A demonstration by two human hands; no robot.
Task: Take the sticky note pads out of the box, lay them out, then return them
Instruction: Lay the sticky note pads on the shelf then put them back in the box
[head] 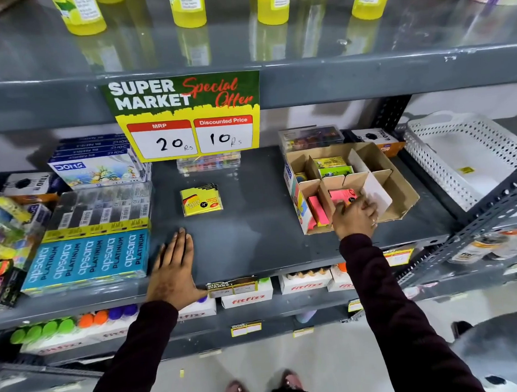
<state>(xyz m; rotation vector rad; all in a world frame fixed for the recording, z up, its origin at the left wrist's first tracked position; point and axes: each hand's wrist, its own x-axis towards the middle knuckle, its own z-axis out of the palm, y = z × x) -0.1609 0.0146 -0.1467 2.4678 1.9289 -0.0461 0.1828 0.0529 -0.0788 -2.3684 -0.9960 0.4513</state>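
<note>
Head view: grey metal shelf (242, 246), supermarket aisle.

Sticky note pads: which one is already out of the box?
The yellow pad, lying alone on the bare shelf. The pink pads and green pad sit inside the cardboard box, where the right hand reaches.

We saw one yellow sticky pad (201, 199) lying flat on the shelf, well apart from the open cardboard box (402, 185). Pink pads (341, 196) and yellow-green pads (331, 166) sat in its divider cells.
</note>
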